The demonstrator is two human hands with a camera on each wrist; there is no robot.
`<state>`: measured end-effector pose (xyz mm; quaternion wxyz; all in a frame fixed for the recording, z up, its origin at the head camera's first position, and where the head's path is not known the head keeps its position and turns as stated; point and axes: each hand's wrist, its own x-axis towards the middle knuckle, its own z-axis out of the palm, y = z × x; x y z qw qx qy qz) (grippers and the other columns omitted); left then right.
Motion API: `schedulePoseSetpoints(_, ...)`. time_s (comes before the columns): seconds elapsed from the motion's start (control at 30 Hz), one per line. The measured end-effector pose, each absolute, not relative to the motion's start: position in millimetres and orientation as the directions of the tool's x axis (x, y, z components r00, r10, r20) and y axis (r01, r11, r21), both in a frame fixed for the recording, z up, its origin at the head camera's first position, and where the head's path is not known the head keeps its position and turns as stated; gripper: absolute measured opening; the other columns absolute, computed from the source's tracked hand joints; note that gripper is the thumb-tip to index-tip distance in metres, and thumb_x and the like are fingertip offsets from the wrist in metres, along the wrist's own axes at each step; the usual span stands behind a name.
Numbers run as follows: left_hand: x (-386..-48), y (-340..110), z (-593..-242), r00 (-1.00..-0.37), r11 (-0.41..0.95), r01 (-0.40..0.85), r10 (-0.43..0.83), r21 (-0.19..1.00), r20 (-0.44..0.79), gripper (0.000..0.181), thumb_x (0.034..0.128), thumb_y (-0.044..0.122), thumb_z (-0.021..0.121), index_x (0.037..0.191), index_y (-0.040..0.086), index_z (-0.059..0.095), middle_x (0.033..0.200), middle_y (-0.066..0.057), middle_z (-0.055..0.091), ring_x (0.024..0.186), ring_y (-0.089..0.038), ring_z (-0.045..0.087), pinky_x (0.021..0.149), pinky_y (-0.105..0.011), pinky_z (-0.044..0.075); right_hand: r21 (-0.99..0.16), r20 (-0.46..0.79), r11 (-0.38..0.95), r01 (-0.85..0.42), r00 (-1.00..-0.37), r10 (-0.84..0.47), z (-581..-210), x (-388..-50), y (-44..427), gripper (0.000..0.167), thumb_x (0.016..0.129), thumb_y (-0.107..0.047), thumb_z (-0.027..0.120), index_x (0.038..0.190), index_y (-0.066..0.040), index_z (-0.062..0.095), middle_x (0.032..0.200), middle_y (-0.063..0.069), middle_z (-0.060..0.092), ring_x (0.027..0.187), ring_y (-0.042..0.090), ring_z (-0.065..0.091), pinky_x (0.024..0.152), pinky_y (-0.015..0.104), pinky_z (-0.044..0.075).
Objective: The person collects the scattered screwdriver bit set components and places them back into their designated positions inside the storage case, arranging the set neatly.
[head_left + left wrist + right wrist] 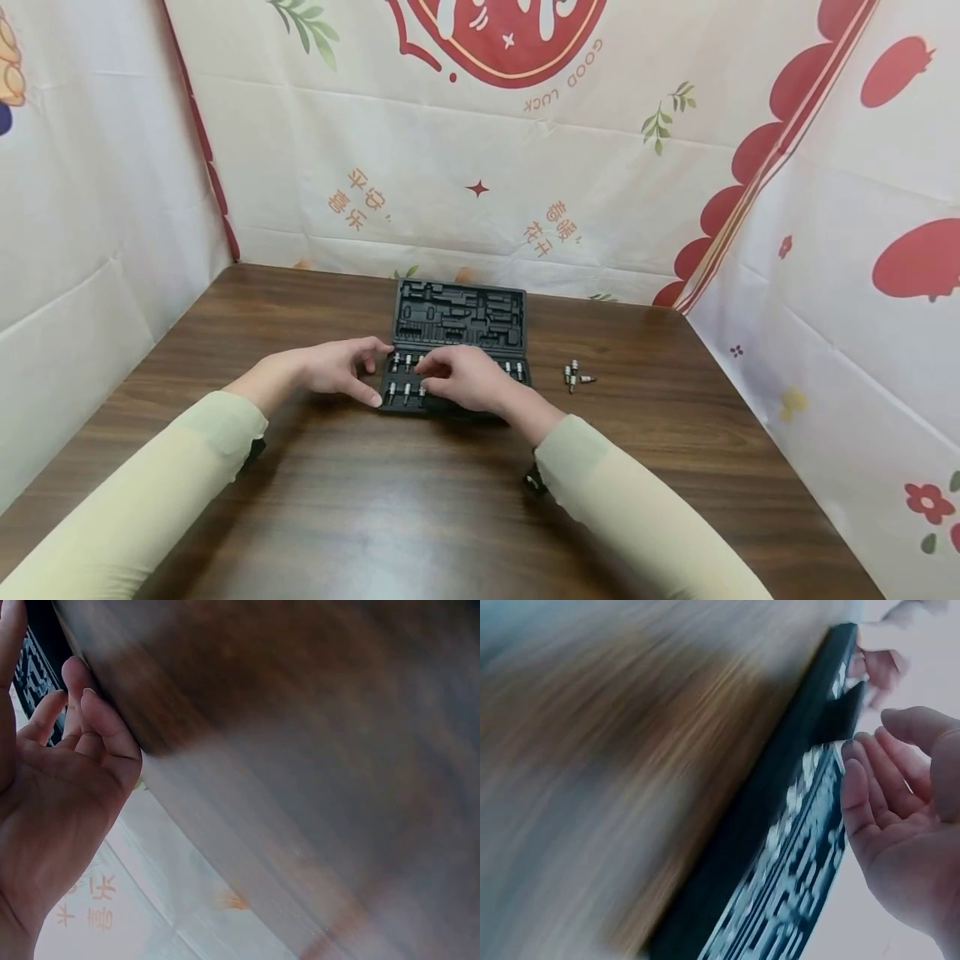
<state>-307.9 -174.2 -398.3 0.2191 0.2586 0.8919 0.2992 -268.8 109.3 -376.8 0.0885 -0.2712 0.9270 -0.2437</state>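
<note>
A black bit-socket case (pixel 459 312) lies open on the table, its lid leaning back with molded recesses. Several silver-and-black bit sockets (pixel 407 392) sit in rows in the lower tray. At the case's left side my left hand (pixel 337 367) is spread, thumb at the front corner and a fingertip at the hinge corner, apparently touching it. Above the tray hovers my right hand (pixel 468 379), thumb and forefinger apart over a bit socket (pixel 422 389); it hides the tray's middle. In the right wrist view, nothing shows between those fingers (pixel 859 787).
To the right of the case, several loose bit sockets (pixel 572 377) lie grouped on the brown wooden table (pixel 360 500). Printed white cloth (pixel 450 150) hangs along the back and both sides. A black latch flap (pixel 844 716) juts from the case's front edge.
</note>
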Motion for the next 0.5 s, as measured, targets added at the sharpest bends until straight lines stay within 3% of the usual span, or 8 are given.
schedulePoseSetpoints(0.17,-306.3,-175.7,-398.9,-0.771,0.692,0.330,0.590,0.642,-0.240,0.096,0.0894,0.044,0.093,0.164,0.011,0.043,0.131,-0.017,0.062,0.106,-0.026,0.063,0.097,-0.042,0.049,-0.600,0.036,0.690,-0.405,-0.875,-0.482,-368.7,-261.7,146.6,0.030,0.107,-0.024,0.072,0.134,-0.012,0.076,0.118,0.000,0.078,0.106,0.015,0.070,0.096,0.040,0.059)
schedulePoseSetpoints(0.5,-307.3,-173.1,-398.3,-0.779,0.691,0.344,0.588,0.636,-0.218,0.094,0.0891,0.042,0.093,0.164,0.012,0.044,0.131,-0.015,0.062,0.117,-0.030,0.058,0.100,-0.044,0.045,-0.607,0.119,0.729,-0.316,-0.943,-0.309,-357.1,-267.1,231.8,0.026,0.109,-0.026,0.071,0.132,-0.015,0.076,0.118,0.005,0.078,0.103,0.020,0.069,0.086,0.037,0.056)
